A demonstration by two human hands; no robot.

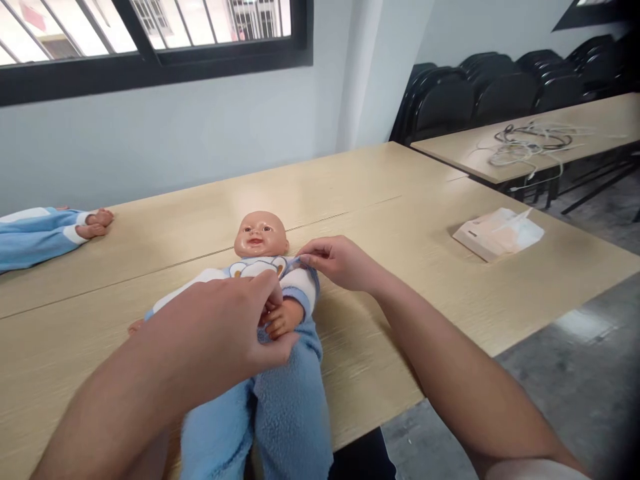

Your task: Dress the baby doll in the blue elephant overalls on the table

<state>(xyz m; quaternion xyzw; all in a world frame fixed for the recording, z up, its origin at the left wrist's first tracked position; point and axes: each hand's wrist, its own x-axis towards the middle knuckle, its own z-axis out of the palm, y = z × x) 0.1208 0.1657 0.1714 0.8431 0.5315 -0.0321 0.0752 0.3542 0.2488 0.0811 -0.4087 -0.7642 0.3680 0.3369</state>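
A baby doll (261, 235) lies on its back, face up, in a fuzzy white-and-blue top (255, 268) with a bear print and blue fleece trousers (293, 400). My left hand (227, 327) reaches across its body, with fingers and thumb curled around the doll's small hand (284, 319). At the doll's shoulder, the thumb and fingertips of my right hand (333, 260) pinch the cloth of the top. My left forearm and hand hide part of the doll's belly and its other arm.
Another doll's legs (50, 233) in blue trousers lie at the left on the wooden table (380, 373). A tissue pack (497, 233) rests to the right. Tangled cables (530, 143) lie on a farther table, before stacked black chairs (445, 97).
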